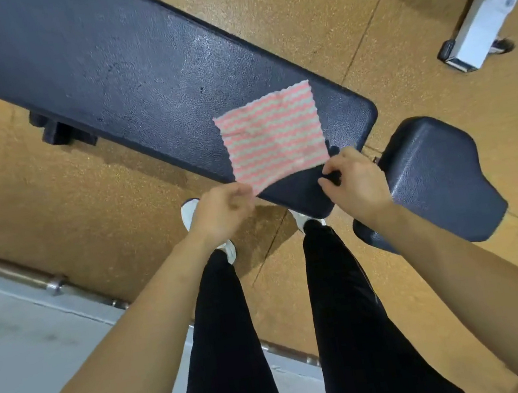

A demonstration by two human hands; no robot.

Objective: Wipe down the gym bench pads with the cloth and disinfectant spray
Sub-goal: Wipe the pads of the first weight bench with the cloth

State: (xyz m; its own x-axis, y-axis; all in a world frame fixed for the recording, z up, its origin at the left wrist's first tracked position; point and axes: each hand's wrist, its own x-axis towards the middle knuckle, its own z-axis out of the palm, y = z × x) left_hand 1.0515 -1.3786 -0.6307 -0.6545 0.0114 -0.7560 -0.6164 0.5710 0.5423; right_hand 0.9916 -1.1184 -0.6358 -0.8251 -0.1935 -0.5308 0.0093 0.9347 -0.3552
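A pink and white striped cloth (270, 134) lies spread flat on the near end of the long dark bench pad (120, 69). My left hand (223, 211) pinches the cloth's near corner at the pad's edge. My right hand (353, 179) hovers at the cloth's right near corner, fingers curled, touching or just off it; I cannot tell whether it grips. The smaller seat pad (438, 177) sits to the right, separated by a narrow gap. No spray bottle is in view.
A white metal frame leg (480, 28) stands on the orange floor at the upper right. A steel barbell (53, 285) lies along a grey platform (22, 346) at the lower left. A black bench foot (58, 131) sticks out under the long pad. My legs stand close to the bench.
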